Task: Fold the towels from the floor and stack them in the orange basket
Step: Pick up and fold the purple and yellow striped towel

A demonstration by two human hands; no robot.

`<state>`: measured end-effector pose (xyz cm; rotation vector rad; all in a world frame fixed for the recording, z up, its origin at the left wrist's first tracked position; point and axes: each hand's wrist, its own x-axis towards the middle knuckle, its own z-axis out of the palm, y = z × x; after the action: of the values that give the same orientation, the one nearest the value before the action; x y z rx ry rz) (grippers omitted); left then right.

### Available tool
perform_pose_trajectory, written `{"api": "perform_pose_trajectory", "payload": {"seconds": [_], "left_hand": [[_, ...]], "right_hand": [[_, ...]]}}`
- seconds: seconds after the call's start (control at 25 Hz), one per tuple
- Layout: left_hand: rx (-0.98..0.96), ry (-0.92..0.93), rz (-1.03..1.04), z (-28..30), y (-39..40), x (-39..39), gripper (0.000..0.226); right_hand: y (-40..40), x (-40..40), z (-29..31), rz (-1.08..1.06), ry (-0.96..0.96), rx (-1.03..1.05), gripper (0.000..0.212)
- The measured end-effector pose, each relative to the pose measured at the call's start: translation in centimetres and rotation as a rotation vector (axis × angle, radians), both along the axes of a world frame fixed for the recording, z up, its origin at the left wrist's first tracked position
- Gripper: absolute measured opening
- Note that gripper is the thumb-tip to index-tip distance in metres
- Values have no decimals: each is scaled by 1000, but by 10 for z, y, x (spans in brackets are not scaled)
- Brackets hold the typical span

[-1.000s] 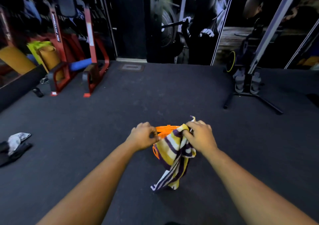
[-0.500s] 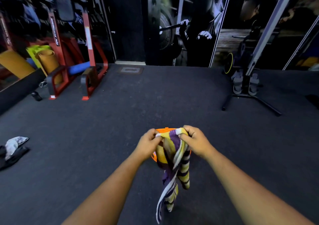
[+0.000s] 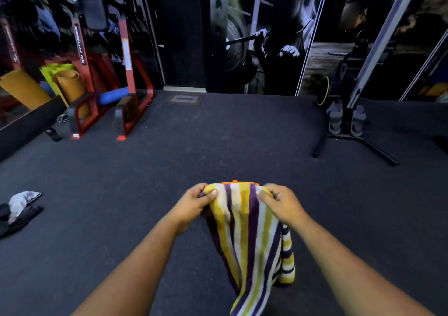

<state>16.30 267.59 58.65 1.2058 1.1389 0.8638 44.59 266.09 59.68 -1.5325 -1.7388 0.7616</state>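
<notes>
Two hands, left (image 3: 194, 203) and right (image 3: 282, 203), one striped towel (image 3: 247, 238), one orange basket (image 3: 236, 182).

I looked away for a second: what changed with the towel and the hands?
The left hand took hold of the striped towel; both hands then spread its top edge flat, hiding most of the orange basket. The right hand kept its grip. The cloths stayed on the floor.

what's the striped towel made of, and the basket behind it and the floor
Striped towel: looks like soft terry cloth, matte and slightly fuzzy, draping in loose folds from both hands. Basket: only a thin orange rim shows above the towel; it looks smooth and rigid, probably plastic, but too little is visible to be sure. Floor: dark, matte, finely speckled, likely rubber gym matting.
</notes>
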Motion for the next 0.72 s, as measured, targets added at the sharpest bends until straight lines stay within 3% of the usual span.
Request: {"api": "perform_pose_trajectory", "payload": {"seconds": [0.16, 0.24, 0.36, 0.44, 0.56, 0.64, 0.72], "left_hand": [[73, -46, -281, 9, -15, 53, 32], [185, 130, -278, 9, -8, 47, 24], [302, 471, -206, 5, 10, 23, 18], [352, 497, -68, 6, 14, 17, 13], [204, 250, 374, 6, 30, 7, 13], [122, 150, 596, 6, 41, -13, 15], [106, 190, 655, 2, 46, -29, 20]], "right_hand": [[-2, -40, 10, 242, 196, -22, 25], [1, -37, 8, 270, 181, -3, 22], [3, -11, -10, 333, -20, -53, 44], [-2, -3, -24, 421, -235, -97, 52], [-11, 9, -53, 439, -445, -150, 50], [-16, 25, -66, 351, -375, -172, 46], [-18, 38, -68, 210, -138, -215, 38]]}}
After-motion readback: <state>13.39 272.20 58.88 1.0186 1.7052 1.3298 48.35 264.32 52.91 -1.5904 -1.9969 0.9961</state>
